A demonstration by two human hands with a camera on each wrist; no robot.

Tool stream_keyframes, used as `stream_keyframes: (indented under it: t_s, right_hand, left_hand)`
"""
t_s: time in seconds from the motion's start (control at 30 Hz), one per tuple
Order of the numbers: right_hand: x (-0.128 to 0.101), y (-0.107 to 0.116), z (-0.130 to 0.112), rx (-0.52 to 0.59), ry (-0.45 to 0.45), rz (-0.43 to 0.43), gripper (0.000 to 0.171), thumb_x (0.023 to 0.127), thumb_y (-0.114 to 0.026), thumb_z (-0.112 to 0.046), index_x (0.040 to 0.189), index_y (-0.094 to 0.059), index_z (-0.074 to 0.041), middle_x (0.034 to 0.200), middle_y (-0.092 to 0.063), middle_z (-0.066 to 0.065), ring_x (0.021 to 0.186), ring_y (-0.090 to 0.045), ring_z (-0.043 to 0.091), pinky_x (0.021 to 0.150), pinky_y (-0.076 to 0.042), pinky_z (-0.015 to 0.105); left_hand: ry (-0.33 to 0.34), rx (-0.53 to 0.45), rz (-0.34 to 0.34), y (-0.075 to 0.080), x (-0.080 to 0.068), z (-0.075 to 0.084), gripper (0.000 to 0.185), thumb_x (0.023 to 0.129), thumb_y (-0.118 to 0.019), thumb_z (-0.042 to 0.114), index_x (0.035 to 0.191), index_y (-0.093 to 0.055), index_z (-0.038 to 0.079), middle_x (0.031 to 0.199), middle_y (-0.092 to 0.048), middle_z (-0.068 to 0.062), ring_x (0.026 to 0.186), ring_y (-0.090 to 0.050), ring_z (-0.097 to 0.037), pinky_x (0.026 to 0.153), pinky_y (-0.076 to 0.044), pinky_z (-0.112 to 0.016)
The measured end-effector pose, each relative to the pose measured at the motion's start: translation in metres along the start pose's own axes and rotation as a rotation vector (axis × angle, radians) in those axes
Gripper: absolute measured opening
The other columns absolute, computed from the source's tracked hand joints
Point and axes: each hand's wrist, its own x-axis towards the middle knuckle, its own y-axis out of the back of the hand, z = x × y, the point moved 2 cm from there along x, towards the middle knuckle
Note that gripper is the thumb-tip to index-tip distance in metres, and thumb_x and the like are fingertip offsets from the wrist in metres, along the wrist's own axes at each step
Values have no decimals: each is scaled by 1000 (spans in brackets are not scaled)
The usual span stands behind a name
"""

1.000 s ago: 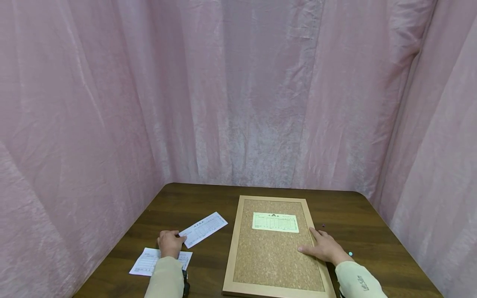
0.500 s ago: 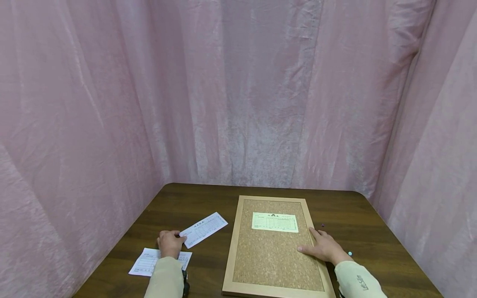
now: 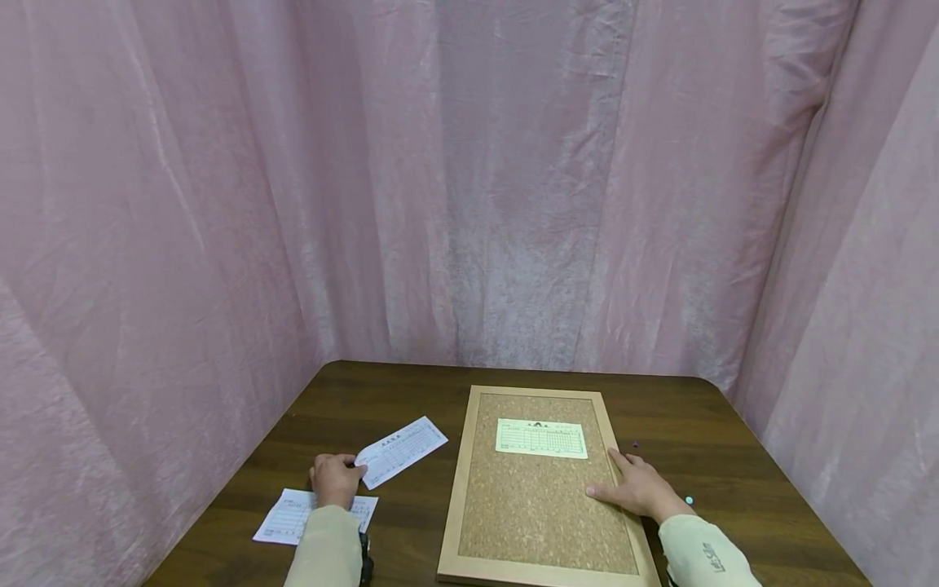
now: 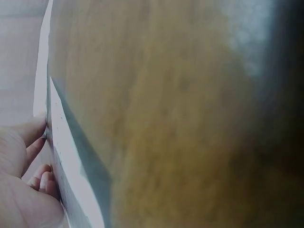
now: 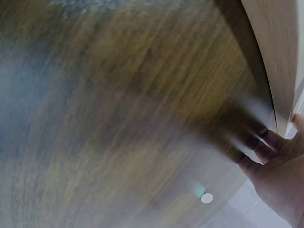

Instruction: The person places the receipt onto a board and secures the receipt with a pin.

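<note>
In the head view my left hand (image 3: 337, 481) pinches the left corner of a white printed form (image 3: 402, 452) between thumb and index finger; that corner bends up a little. Under the same hand and wrist lie more white printed forms (image 3: 288, 517), partly hidden. My right hand (image 3: 641, 487) rests on the right side of a wood-framed corkboard (image 3: 546, 522), thumb on the cork and index finger along the frame. The right wrist view shows its other fingers (image 5: 263, 152) reaching down beside the board's edge. A pale green printed form (image 3: 541, 439) lies on the upper part of the cork.
A small light-green round piece (image 3: 689, 500) lies on the brown wooden table (image 3: 399, 391), right of the board. Farther back is a tiny purple piece (image 3: 636, 444), too small to make out. Pink curtains (image 3: 513, 204) surround the table at the back and both sides.
The pinched left corner of the white form has bent and shifted very slightly. Both hands and the corkboard stay where they were.
</note>
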Motion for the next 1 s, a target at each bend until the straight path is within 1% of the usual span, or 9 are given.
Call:
stream_keyframes:
  t_s: [0.27,0.47,0.57,0.7,0.87,1.0]
  right_hand:
    - [0,-2,2,-5,7,0,103,83,-68,-65,152,-31,2,144,-31,42,130,-32,62,96,-33,73]
    - [0,-1,1,-5,5,5,103,83,-67,-65,152,-32,3,144,-30,42,130,-31,62,97,-33,73]
    - [0,-2,1,2,0,2,104,83,-68,-66,152,-32,3,144,-30,42,131,-31,62,97,-33,73]
    - [0,-2,1,2,-4,3,103,83,-68,-65,152,-32,3,144,-30,42,131,-31,62,96,-33,73]
    - [-1,-1,1,3,-2,4,103,83,-68,-65,152,-32,2,144,-31,42,130,-32,61,97,-34,72]
    - [-1,-1,1,5,-1,1,103,83,-68,-64,153,-31,2,144,-31,42,131,-31,61,97,-34,72]
  left_hand:
    - [63,23,-51,1,2,4,25,80,-76,12,97,-72,-6,108,-52,-33,106,-42,-51,89,-33,-61]
    - [74,38,-80,3,4,9,21,81,-75,12,95,-72,-3,108,-52,-33,107,-42,-52,86,-34,-62]
    - [78,36,-89,2,5,10,20,82,-74,12,97,-72,-2,108,-53,-32,107,-44,-51,87,-34,-63]
    - [78,10,-98,0,9,11,22,84,-72,12,100,-71,-3,106,-60,-30,105,-49,-51,87,-37,-61]
    - [73,-69,-110,1,13,14,21,85,-72,9,100,-70,-6,97,-68,-25,90,-61,-42,80,-45,-52]
    - [75,-100,-110,2,15,15,20,86,-71,8,99,-69,-7,94,-68,-23,85,-62,-39,78,-45,-51]
